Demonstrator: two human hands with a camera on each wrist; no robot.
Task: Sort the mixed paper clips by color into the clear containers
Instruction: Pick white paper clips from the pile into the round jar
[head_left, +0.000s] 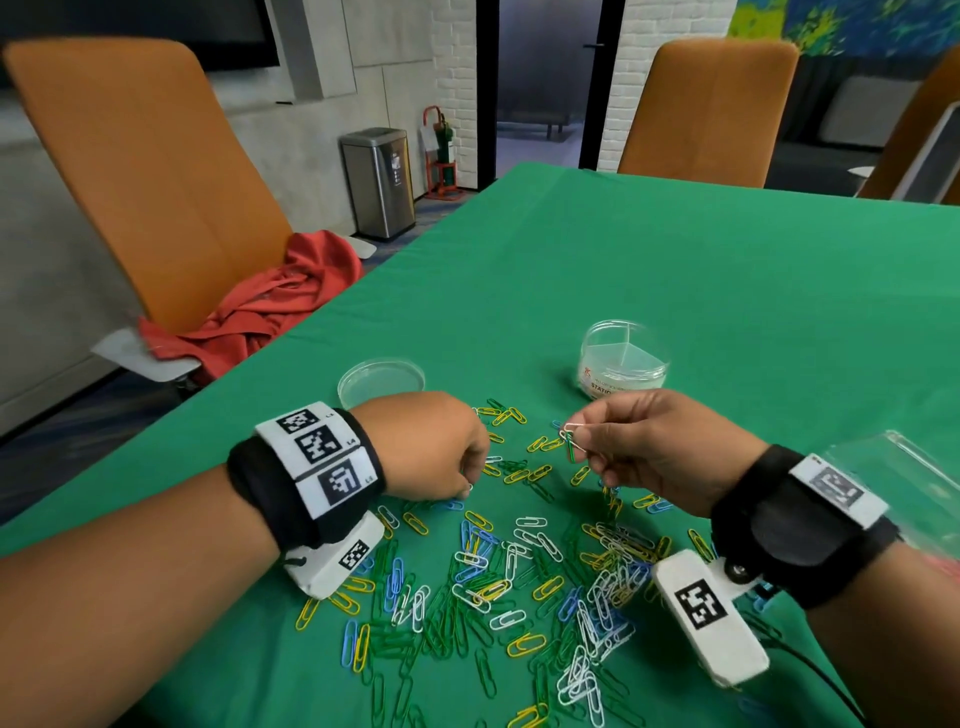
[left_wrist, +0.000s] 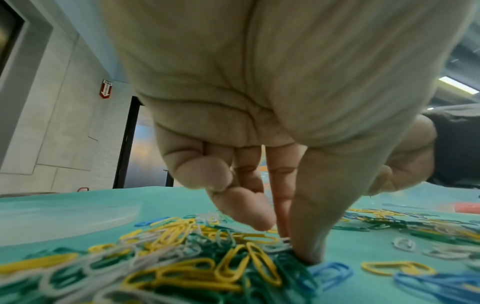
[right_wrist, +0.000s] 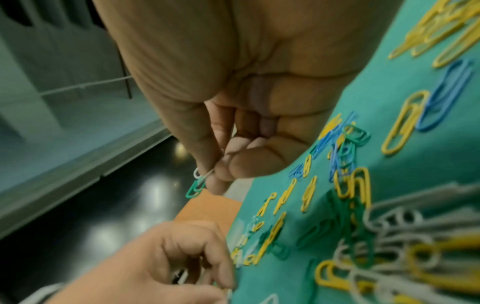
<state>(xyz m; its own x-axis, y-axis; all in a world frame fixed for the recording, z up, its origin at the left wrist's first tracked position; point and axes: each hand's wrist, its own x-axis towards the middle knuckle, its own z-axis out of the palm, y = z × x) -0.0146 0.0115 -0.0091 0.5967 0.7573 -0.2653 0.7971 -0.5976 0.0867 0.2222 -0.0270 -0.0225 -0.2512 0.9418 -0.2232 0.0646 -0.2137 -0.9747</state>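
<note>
Head view, left to right: shallow clear dish (head_left: 381, 382); left hand (head_left: 431, 447) lowered, fingertips pinched on a white clip (left_wrist: 281, 244) in the paper clips (head_left: 498, 587) scattered on the green cloth (head_left: 675, 270); right hand (head_left: 660, 447) raised, pinched on linked white and green clips (head_left: 571, 441); divided clear container (head_left: 623, 358) beyond. Clips are judged light, springy, easily tangled; best taken by one loop end.

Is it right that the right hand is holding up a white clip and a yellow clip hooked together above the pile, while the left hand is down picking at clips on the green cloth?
Not quite: the right hand holds a white clip with a green clip, not yellow; the head and right wrist views show it. The left hand is down at the clips on the green cloth.
</note>
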